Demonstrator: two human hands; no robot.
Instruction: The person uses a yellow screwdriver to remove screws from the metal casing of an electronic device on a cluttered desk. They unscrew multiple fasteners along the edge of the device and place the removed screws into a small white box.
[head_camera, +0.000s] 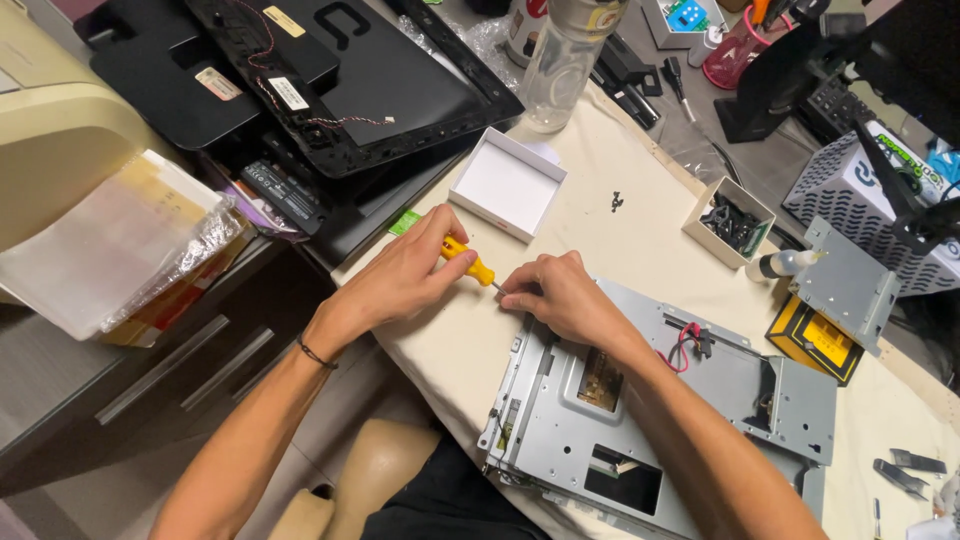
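Screwdriver grip first: left hand (405, 275) wraps closed around the small yellow-handled screwdriver (468, 262), thumb and forefinger up near the collar, so it can spin the tool without shifting the palm. Shaft points right and slightly down, toward the upper-left corner of the grey sheet-metal chassis (640, 420). Right hand (560, 295) sits at that corner, fingers curled tight and pinched at the tip end; looks like it steadies the bit, and whether it holds a screw I cannot tell. Its forearm lies across the chassis top, which pins the frame down.

Chassis lies flat on the cream cloth over the tabletop (600, 210), near edge hanging toward the person's lap; red and black wires (684, 345) loop out of its top.

Open white shallow box (507, 183) sits just above the hands. Small white box of dark parts (730, 222) further right, a few loose black screws (616, 201) between them on the cloth. Separate grey metal bracket (846, 285) is parked at right, apart from the chassis.
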